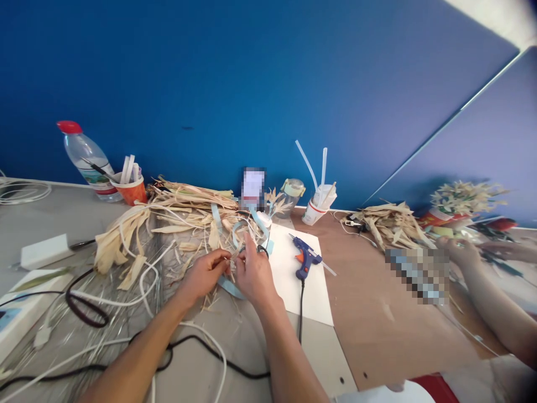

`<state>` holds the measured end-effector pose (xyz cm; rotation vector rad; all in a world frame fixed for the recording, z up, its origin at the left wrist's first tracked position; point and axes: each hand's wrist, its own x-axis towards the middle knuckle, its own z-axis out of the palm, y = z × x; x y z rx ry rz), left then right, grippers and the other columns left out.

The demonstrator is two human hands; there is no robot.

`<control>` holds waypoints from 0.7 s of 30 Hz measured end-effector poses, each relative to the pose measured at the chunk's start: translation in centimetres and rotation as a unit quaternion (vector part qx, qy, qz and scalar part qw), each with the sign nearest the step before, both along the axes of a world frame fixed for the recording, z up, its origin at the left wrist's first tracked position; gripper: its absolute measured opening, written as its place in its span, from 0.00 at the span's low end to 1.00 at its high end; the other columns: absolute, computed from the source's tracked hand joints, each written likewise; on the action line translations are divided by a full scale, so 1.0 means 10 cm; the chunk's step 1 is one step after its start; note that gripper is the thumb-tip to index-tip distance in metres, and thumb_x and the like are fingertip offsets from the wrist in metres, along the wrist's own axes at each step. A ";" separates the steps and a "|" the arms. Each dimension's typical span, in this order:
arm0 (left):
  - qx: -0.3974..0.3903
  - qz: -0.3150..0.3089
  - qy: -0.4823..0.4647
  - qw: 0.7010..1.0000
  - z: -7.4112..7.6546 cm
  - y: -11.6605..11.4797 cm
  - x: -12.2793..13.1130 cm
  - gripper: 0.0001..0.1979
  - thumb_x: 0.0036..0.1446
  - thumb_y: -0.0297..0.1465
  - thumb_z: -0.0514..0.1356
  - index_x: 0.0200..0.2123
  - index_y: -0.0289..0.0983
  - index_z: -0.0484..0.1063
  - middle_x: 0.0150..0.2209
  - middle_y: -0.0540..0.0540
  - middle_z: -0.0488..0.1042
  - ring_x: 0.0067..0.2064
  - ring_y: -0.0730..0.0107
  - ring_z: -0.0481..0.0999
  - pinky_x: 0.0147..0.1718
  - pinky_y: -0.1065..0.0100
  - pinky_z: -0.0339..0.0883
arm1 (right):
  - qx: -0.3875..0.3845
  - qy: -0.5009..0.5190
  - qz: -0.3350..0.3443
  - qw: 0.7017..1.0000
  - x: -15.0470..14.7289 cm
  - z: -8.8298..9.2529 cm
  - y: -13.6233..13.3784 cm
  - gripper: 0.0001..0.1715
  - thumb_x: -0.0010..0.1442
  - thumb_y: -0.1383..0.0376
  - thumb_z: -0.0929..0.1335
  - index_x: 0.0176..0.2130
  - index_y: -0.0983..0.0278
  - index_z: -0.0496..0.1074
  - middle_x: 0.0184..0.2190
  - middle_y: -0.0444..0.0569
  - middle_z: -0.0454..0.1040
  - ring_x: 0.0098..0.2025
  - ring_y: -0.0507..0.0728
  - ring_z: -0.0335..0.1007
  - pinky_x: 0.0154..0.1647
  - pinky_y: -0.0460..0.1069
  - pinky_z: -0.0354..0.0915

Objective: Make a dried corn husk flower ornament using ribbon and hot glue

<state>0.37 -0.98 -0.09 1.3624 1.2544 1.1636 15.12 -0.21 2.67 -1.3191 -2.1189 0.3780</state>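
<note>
My left hand (206, 272) is closed in a pinch near the middle of the table, its fingertips close to those of my right hand. Whatever lies between these fingertips is too small to name. My right hand (253, 272) is closed too, with its index finger pointing up beside dark-handled scissors (262, 251); how it holds them I cannot tell. Light blue ribbon (230, 288) curves below and behind the fingers. Dried husks (126, 238) spread to the left and behind. A blue glue gun (305, 257) lies on white paper (321, 296) to the right.
At the back left stand a bottle (90, 159) and an orange cup (132, 191) of pens. Behind my hands are a phone (253, 187), a jar (291, 196) and a white cup (314, 212). Cables (197, 341) cross the front. Another person's hands (459, 252) work at the right.
</note>
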 end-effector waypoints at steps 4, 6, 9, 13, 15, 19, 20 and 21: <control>0.026 -0.016 0.064 0.997 -0.01 -0.02 0.00 0.07 0.52 0.32 0.58 0.30 0.39 0.75 0.24 0.50 0.73 0.28 0.66 0.72 0.31 0.67 0.64 | -0.014 -0.014 -0.018 1.000 -0.01 -0.02 0.01 0.33 0.57 0.71 0.59 0.61 0.75 0.51 0.29 0.51 0.78 0.31 0.59 0.72 0.38 0.51 0.59; 0.029 -0.029 0.083 0.996 -0.01 -0.02 0.01 0.08 0.53 0.32 0.56 0.30 0.39 0.75 0.24 0.50 0.73 0.29 0.67 0.72 0.32 0.68 0.64 | -0.018 -0.009 -0.018 1.000 -0.01 -0.02 0.01 0.34 0.57 0.71 0.59 0.62 0.75 0.50 0.29 0.50 0.78 0.31 0.59 0.72 0.38 0.51 0.59; 0.029 -0.039 0.095 0.994 0.00 -0.02 0.01 0.08 0.54 0.32 0.55 0.31 0.38 0.74 0.25 0.50 0.73 0.29 0.67 0.72 0.32 0.68 0.64 | -0.020 0.005 -0.016 1.000 -0.01 -0.02 0.02 0.36 0.57 0.71 0.59 0.62 0.77 0.48 0.30 0.50 0.78 0.32 0.59 0.72 0.36 0.51 0.60; 0.028 -0.035 0.099 0.994 0.00 -0.02 0.01 0.09 0.54 0.32 0.54 0.31 0.38 0.74 0.25 0.51 0.73 0.29 0.68 0.72 0.32 0.68 0.64 | -0.026 0.019 -0.022 0.999 -0.01 -0.01 0.01 0.36 0.56 0.72 0.60 0.62 0.77 0.48 0.30 0.50 0.78 0.32 0.60 0.72 0.36 0.51 0.61; 0.027 -0.035 0.096 0.994 0.00 -0.02 0.01 0.09 0.54 0.32 0.55 0.30 0.37 0.73 0.24 0.51 0.72 0.29 0.68 0.71 0.32 0.68 0.63 | -0.036 0.036 -0.020 0.999 -0.02 -0.01 0.01 0.36 0.56 0.71 0.60 0.62 0.76 0.49 0.30 0.50 0.78 0.32 0.60 0.71 0.36 0.51 0.61; 0.003 -0.020 0.054 0.998 0.00 -0.01 0.02 0.08 0.54 0.35 0.56 0.30 0.37 0.72 0.23 0.51 0.71 0.28 0.69 0.70 0.31 0.68 0.62 | -0.076 0.156 -0.065 0.983 -0.02 0.00 0.00 0.36 0.57 0.65 0.62 0.62 0.72 0.49 0.30 0.48 0.76 0.30 0.57 0.71 0.34 0.50 0.63; -0.006 -0.010 0.033 0.999 0.00 -0.01 0.02 0.08 0.53 0.35 0.57 0.29 0.37 0.72 0.22 0.51 0.71 0.27 0.69 0.69 0.30 0.69 0.62 | -0.078 0.198 -0.086 0.973 -0.02 0.01 0.00 0.36 0.58 0.63 0.62 0.62 0.71 0.49 0.30 0.48 0.75 0.30 0.56 0.70 0.33 0.49 0.63; -0.015 0.001 0.010 1.000 0.02 0.00 0.02 0.09 0.52 0.36 0.58 0.29 0.37 0.71 0.21 0.52 0.70 0.26 0.70 0.69 0.29 0.69 0.61 | -0.074 0.240 -0.104 0.962 -0.02 0.02 0.00 0.36 0.58 0.62 0.62 0.62 0.71 0.49 0.30 0.47 0.74 0.29 0.55 0.69 0.32 0.49 0.63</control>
